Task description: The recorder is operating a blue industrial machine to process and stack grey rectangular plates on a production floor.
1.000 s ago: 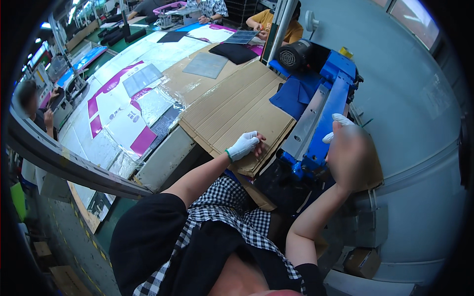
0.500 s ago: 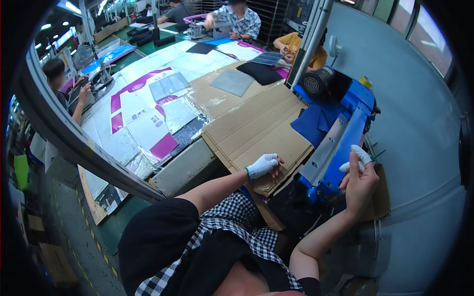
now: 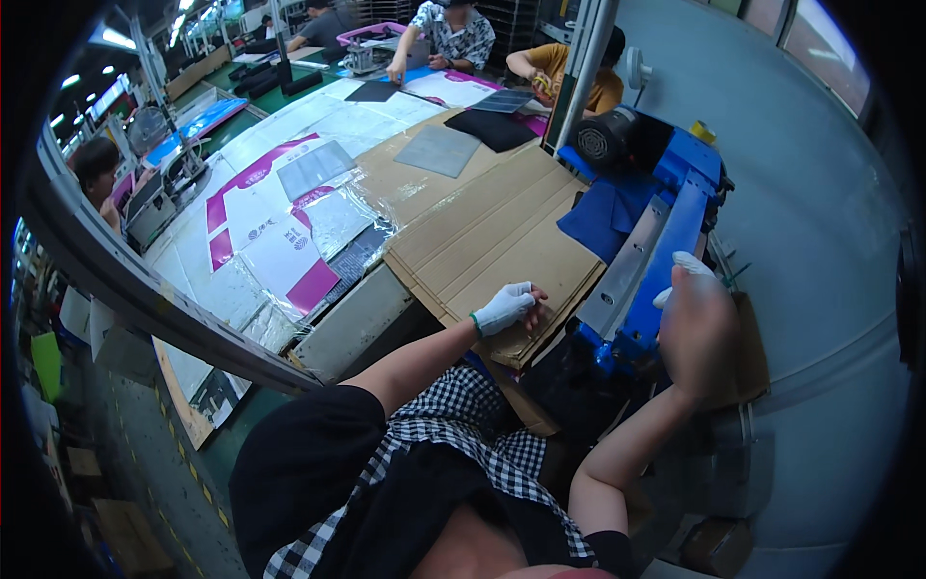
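Note:
My left hand [image 3: 509, 309], in a white glove that leaves some fingertips bare, rests over the near right end of a stack of flattened cardboard [image 3: 492, 241]. Its fingers are loosely bent and apart, with nothing seen in them. On the right, my right hand [image 3: 696, 323] is raised beside a blue machine [image 3: 666, 261] with a long metal plate [image 3: 629, 261]. White coverings sit on some of its fingers. Motion smears this hand, so its grip is unclear. A folded dark blue cloth [image 3: 603, 220] lies between the cardboard and the machine's plate.
A black motor [image 3: 605, 140] stands on the machine's far end, near a metal post [image 3: 582, 72]. The big table [image 3: 362, 130] holds printed white-and-purple sheets, a grey sheet [image 3: 437, 150] and a black pad [image 3: 490, 129]. Several people work around it. A frame beam [image 3: 125, 270] crosses the left.
My view has shifted slightly, moving the scene up and left. My right hand has turned and blurred beside the machine. My left hand stays over the cardboard. Co-workers' arms have moved.

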`<state>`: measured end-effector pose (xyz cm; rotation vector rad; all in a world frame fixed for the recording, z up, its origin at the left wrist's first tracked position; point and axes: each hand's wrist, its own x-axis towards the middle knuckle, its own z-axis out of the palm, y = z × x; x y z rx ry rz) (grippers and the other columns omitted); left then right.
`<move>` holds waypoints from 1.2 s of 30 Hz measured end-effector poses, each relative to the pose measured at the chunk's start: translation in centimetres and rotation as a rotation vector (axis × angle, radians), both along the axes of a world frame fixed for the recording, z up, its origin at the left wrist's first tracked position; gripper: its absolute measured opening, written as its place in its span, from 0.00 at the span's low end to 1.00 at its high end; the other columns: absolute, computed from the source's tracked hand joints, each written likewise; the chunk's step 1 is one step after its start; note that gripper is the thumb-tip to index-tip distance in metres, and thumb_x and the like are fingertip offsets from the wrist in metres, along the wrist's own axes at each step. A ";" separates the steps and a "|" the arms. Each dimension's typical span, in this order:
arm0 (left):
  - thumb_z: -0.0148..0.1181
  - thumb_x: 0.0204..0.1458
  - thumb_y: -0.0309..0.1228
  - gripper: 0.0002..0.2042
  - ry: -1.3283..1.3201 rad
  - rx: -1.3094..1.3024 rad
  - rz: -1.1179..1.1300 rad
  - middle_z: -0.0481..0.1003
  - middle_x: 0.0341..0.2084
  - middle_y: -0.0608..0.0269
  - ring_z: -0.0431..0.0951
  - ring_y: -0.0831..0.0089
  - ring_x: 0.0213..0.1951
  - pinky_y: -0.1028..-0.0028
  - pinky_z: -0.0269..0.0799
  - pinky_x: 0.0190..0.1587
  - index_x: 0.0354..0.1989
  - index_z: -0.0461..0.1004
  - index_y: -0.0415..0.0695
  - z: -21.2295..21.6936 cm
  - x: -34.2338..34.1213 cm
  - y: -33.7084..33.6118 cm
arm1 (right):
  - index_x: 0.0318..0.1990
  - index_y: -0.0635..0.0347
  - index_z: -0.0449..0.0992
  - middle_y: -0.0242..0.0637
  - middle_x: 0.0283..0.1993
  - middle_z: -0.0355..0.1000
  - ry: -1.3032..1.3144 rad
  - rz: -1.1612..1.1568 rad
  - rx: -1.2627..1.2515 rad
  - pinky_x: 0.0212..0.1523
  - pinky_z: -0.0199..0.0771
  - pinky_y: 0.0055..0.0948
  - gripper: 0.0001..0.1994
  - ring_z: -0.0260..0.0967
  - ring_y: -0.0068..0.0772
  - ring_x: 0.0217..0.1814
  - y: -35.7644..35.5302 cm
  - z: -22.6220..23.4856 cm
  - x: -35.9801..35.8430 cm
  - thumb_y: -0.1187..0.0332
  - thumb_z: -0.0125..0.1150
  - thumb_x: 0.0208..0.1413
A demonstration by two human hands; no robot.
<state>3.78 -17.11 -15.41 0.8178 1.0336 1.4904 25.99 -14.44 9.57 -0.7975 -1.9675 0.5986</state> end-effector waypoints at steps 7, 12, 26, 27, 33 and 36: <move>0.47 0.57 0.35 0.12 -0.030 0.033 0.026 0.70 0.18 0.63 0.71 0.78 0.18 0.83 0.69 0.21 0.39 0.68 0.37 0.3 0.2 0.0 | 0.33 0.70 0.73 0.36 0.18 0.70 0.002 -0.010 -0.020 0.09 0.58 0.14 0.14 0.58 0.19 0.07 -0.2 0.2 -0.1 0.63 0.55 0.55; 0.47 0.57 0.35 0.12 -0.063 0.067 0.017 0.70 0.18 0.64 0.71 0.79 0.18 0.83 0.69 0.21 0.39 0.68 0.37 -0.3 0.1 -0.1 | 0.34 0.70 0.73 0.36 0.18 0.71 0.018 -0.016 -0.025 0.09 0.57 0.14 0.14 0.58 0.19 0.07 -0.3 0.3 -0.3 0.63 0.56 0.54; 0.48 0.57 0.35 0.12 -0.133 0.090 -0.025 0.71 0.23 0.62 0.71 0.79 0.20 0.83 0.70 0.23 0.40 0.68 0.38 -0.6 -0.2 -0.1 | 0.38 0.69 0.74 0.36 0.20 0.72 0.087 0.017 -0.038 0.09 0.55 0.13 0.14 0.56 0.17 0.07 0.0 0.0 -0.3 0.64 0.56 0.54; 0.48 0.57 0.35 0.12 -0.148 0.094 -0.030 0.71 0.23 0.62 0.71 0.79 0.20 0.83 0.70 0.23 0.40 0.68 0.38 -0.8 -0.3 0.0 | 0.38 0.69 0.74 0.36 0.20 0.72 0.091 0.018 -0.040 0.09 0.55 0.13 0.14 0.56 0.17 0.07 0.0 0.0 -0.3 0.64 0.56 0.54; 0.48 0.57 0.35 0.12 -0.185 0.111 -0.029 0.71 0.22 0.63 0.71 0.79 0.19 0.84 0.70 0.22 0.39 0.68 0.38 -0.6 -0.1 -0.1 | 0.39 0.69 0.74 0.36 0.21 0.72 0.094 0.021 -0.047 0.09 0.54 0.13 0.14 0.56 0.17 0.07 0.0 0.0 -0.3 0.64 0.56 0.54; 0.48 0.57 0.35 0.12 -0.181 0.112 -0.022 0.71 0.21 0.63 0.71 0.79 0.19 0.83 0.69 0.22 0.39 0.68 0.38 0.0 0.0 -0.3 | 0.39 0.68 0.74 0.35 0.21 0.72 0.097 0.025 -0.051 0.09 0.54 0.12 0.14 0.56 0.17 0.07 -0.1 0.0 -0.3 0.64 0.56 0.54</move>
